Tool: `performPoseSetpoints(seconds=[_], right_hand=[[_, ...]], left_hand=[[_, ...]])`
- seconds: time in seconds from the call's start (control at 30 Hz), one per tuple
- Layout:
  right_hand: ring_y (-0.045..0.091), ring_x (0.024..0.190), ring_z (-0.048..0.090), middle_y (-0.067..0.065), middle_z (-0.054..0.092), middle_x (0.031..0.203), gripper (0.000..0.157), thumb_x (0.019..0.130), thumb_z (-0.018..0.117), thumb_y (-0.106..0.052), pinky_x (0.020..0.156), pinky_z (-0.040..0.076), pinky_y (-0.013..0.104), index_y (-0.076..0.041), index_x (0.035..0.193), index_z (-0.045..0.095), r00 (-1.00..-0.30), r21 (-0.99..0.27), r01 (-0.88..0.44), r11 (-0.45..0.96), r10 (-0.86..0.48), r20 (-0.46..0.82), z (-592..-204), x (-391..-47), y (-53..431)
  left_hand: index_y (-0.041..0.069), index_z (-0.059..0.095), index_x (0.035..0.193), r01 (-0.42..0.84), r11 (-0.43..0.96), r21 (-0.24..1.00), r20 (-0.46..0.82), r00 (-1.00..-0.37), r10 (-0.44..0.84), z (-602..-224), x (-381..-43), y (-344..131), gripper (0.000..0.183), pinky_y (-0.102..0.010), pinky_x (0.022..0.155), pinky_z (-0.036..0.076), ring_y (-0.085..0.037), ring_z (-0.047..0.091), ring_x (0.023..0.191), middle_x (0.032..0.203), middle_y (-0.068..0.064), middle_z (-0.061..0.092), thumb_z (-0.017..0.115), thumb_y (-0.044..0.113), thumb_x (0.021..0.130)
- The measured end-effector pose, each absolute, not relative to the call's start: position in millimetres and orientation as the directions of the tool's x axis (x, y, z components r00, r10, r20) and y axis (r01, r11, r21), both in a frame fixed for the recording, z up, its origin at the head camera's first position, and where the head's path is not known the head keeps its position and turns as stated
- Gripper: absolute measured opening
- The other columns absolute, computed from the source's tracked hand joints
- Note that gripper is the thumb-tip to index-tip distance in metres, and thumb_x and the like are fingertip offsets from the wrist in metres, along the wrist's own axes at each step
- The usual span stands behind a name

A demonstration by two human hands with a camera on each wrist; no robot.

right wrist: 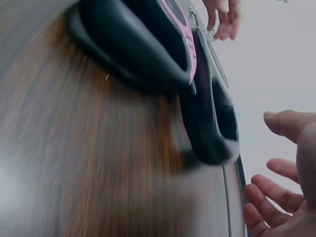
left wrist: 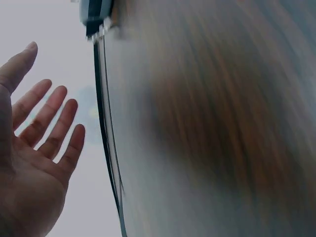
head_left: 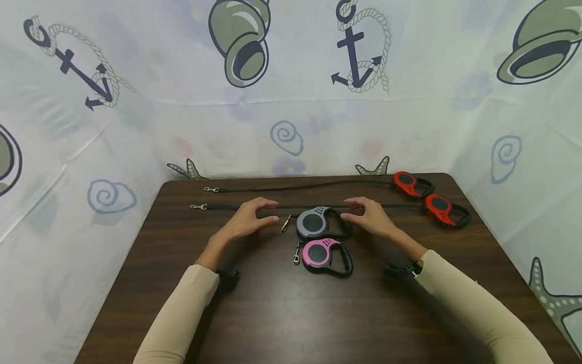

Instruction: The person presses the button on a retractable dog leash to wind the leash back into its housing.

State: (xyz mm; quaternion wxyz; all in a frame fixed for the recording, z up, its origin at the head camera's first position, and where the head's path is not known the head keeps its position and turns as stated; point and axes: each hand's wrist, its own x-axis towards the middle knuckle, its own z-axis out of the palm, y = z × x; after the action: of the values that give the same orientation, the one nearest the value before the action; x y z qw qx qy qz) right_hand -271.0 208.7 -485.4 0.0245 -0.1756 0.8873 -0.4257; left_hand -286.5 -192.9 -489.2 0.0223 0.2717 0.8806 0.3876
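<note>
A grey and black retractable dog leash (head_left: 312, 222) lies on the table between my two hands, its metal clip (head_left: 286, 224) pointing left. My left hand (head_left: 249, 218) hovers left of that clip, fingers spread and nothing in it; the left wrist view shows its bare palm (left wrist: 37, 168). At the black grip of the grey leash is my right hand (head_left: 370, 217), thumb near the handle, fingers loosely extended. In the right wrist view this hand (right wrist: 281, 197) stands apart from the handle (right wrist: 207, 133). Just in front lies a pink and black retractable leash (head_left: 317, 254) with its clip (head_left: 297, 254).
Two red and black retractable leashes (head_left: 406, 183) lie at the back right of the brown table (head_left: 291, 313). Their black cords (head_left: 300, 186) run leftward to metal clips (head_left: 198, 207). A patterned white cloth (head_left: 318, 126) hangs behind the table and at both sides.
</note>
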Motion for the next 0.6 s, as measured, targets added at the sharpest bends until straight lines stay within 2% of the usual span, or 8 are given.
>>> performPoseSetpoints(seconds=[0.23,0.37,0.6], right_hand=[[0.039,0.131,0.06,0.019,0.063,0.143,0.057,0.098,0.078,-0.03,0.11,0.047,0.059,-0.001,0.144,0.061,-0.931,-0.724,-0.314,0.615,-0.351,0.105,-483.1,-263.1,236.8],[0.041,0.13,0.061,0.021,0.064,0.141,0.056,0.098,0.078,-0.028,0.109,0.047,0.06,0.002,0.142,0.062,-0.93,-0.705,-0.323,0.631,-0.35,0.113,-483.2,-259.1,253.3],[0.043,0.128,0.061,0.021,0.064,0.142,0.055,0.099,0.078,-0.03,0.106,0.049,0.06,0.0,0.143,0.063,-0.931,-0.655,-0.335,0.677,-0.346,0.119,-485.8,-249.2,282.6]], left_hand=[[0.006,0.067,0.14,0.448,0.584,0.677,0.202,-0.876,0.438,-488.7,-282.5,-232.4,0.051,-0.054,0.11,0.048,-0.032,0.063,0.129,0.138,-0.01,0.067,0.082,0.027,0.095],[0.005,0.066,0.14,0.44,0.602,0.666,0.216,-0.887,0.409,-487.5,-279.8,-251.2,0.052,-0.055,0.109,0.049,-0.034,0.062,0.129,0.139,-0.013,0.065,0.082,0.025,0.095],[0.002,0.065,0.14,0.412,0.645,0.643,0.213,-0.906,0.366,-489.1,-274.3,-279.4,0.053,-0.058,0.111,0.046,-0.039,0.061,0.131,0.141,-0.018,0.065,0.082,0.023,0.095]])
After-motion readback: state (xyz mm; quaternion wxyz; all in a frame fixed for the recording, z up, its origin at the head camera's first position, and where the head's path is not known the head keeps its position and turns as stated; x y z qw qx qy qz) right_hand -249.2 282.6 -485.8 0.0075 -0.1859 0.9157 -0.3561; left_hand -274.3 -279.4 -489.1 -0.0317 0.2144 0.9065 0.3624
